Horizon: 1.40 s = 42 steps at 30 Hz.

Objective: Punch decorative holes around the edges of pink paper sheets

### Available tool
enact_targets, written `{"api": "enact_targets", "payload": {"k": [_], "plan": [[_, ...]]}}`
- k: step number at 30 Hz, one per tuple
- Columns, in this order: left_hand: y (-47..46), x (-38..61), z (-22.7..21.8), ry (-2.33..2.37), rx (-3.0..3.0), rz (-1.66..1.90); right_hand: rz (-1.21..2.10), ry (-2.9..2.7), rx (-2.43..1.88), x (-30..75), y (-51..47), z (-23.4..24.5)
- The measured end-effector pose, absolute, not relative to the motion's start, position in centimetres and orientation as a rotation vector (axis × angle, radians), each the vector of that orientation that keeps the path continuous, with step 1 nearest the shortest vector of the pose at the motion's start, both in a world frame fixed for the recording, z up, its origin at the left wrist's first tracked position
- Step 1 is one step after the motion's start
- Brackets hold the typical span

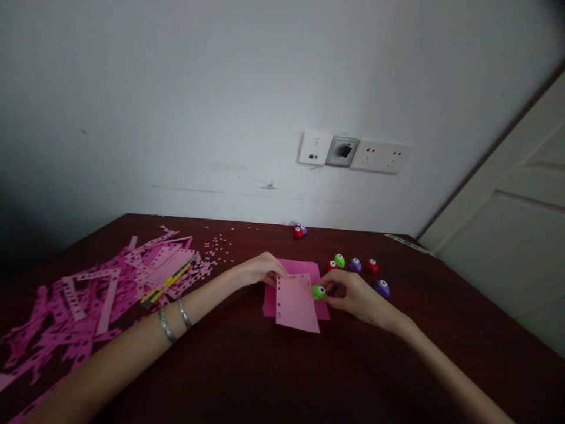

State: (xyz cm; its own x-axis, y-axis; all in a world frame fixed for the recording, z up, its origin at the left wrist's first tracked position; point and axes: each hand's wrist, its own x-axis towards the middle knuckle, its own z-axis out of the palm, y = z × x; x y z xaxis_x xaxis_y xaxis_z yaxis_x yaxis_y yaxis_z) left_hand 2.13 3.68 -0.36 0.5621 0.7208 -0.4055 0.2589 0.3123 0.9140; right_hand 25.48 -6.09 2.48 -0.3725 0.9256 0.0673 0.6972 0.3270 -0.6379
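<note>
Nearest, bangles ring the left forearm, and pink scraps lie left of it on the tabletop. The left hand, fingers curled, pinches the top edge of the pink sheet, which is likely light and floppy and best held by its edges. At the sheet's right edge, the right hand closes around a small green punch, seemingly hard.

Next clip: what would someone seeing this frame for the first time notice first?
The hands meeting at the centre: the left hand holds the corner of a pale pink sheet, and the right hand holds a green punch at its right edge. A heap of pink scraps sprawls on the left, and small punches in red, green and purple stand just behind the right hand.
</note>
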Motion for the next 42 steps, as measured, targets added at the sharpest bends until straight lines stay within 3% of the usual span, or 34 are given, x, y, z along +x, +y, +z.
{"api": "enact_targets", "payload": {"k": [23,37,42], "plan": [[2.9,2.9,-1.6,0.92,1.415,0.449,0.701,-2.226,-1.379,25.0,-5.6,0.8],[0.2,3.8,-1.8,1.307,2.481,0.489,0.666,-2.251,-1.363,24.9,-5.4,-0.3],[-0.5,4.1,-2.0,1.195,2.581,0.479,0.788,-2.187,-1.365,25.0,-5.4,0.2]]}}
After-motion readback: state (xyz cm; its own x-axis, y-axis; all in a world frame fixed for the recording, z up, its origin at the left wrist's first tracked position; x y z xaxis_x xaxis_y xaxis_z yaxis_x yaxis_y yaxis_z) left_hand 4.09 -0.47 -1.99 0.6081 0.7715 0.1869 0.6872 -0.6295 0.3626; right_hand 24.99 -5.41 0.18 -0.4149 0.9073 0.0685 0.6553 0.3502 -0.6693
